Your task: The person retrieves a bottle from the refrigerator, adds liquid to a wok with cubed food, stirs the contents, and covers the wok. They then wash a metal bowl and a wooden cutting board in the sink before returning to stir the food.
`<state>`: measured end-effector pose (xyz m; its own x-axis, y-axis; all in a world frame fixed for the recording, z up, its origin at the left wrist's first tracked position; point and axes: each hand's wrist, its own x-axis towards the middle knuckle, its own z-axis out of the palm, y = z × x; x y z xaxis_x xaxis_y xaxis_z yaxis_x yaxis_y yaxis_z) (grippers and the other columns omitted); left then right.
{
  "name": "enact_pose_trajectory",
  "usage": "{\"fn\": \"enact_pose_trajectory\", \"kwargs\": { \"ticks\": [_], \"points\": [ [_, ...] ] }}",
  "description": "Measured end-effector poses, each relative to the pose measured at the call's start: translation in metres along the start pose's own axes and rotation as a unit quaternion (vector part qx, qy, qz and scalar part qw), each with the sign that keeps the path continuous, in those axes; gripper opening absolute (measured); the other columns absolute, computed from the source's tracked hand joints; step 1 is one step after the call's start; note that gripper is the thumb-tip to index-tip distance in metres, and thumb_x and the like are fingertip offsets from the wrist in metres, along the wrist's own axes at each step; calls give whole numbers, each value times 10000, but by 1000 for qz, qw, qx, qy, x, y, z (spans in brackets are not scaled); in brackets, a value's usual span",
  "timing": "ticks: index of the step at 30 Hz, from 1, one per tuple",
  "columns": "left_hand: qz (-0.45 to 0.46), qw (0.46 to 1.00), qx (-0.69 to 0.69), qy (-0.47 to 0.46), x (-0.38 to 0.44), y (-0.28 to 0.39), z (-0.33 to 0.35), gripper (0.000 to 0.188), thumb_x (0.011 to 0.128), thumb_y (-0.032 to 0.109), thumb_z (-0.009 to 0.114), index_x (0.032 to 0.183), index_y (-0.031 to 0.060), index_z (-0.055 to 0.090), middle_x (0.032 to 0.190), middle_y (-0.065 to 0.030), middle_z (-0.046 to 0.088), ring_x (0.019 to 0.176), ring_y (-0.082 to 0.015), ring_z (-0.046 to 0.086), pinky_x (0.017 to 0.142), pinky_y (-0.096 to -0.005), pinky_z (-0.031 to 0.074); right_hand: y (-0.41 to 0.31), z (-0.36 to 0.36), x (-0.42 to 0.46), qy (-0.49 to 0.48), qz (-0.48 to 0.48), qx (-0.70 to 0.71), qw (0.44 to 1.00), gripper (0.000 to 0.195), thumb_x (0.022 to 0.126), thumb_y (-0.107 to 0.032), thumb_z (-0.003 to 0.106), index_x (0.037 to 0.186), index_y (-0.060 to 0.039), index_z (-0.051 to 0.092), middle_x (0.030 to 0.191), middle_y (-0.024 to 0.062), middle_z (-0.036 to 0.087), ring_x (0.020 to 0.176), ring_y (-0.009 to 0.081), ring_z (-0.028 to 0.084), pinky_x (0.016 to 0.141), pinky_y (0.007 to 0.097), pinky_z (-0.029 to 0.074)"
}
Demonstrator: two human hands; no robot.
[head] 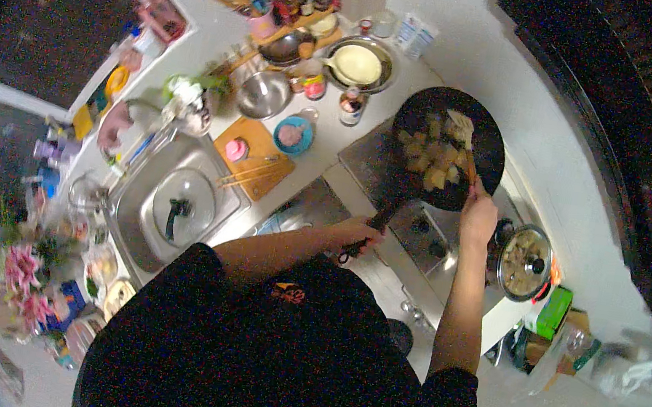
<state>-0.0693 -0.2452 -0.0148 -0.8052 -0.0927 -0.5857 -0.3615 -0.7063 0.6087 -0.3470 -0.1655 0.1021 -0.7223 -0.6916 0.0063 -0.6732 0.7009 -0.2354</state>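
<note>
A black wok sits over the stove with pale, chunky pieces of food inside. My left hand is closed around the wok's long dark handle. In my right hand is the wooden handle of a spatula, whose pale, slotted-looking head lies among the food near the wok's far side. Just right of my right forearm stands a pot with a glass lid, and food shows through the glass.
Left of the stove, chopsticks and a pink item lie on a wooden cutting board. A blue bowl, steel bowl and bottle stand beyond. A glass lid rests in the sink.
</note>
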Motion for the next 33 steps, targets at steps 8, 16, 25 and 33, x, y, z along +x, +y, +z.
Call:
{"fn": "enact_pose_trajectory", "kwargs": {
  "ticks": [8,16,25,33],
  "points": [
    [16,1000,12,-2,-6,5,-1,192,908,206,689,1010,74,593,665,-5,549,501,-134,539,434,-323,459,-20,-97,-67,-75,-8,2,997,221,973,-194,606,1128,-159,759,887,252,688,907,451,671,791,489,532],
    [-71,994,-81,25,-25,21,13,292,972,346,649,1129,112,574,822,-54,649,631,-186,646,487,-372,541,-11,-66,-44,-51,-3,-5,999,263,1003,-208,563,1200,-141,724,1004,290,666,952,466,655,801,506,522],
    [-91,995,32,-1,-53,33,10,485,949,445,664,1260,102,520,1007,-90,692,701,-196,668,510,-359,526,23,-12,-41,-104,10,-40,994,229,962,-258,614,1063,-117,763,984,248,698,938,443,672,828,510,535],
    [-93,995,47,-6,-65,30,5,488,925,405,707,1246,94,511,1041,-96,663,787,-210,674,522,-367,537,15,-93,-54,-102,-33,-15,994,195,883,-181,665,926,2,715,886,276,692,870,447,687,787,525,554]
  ]
}}
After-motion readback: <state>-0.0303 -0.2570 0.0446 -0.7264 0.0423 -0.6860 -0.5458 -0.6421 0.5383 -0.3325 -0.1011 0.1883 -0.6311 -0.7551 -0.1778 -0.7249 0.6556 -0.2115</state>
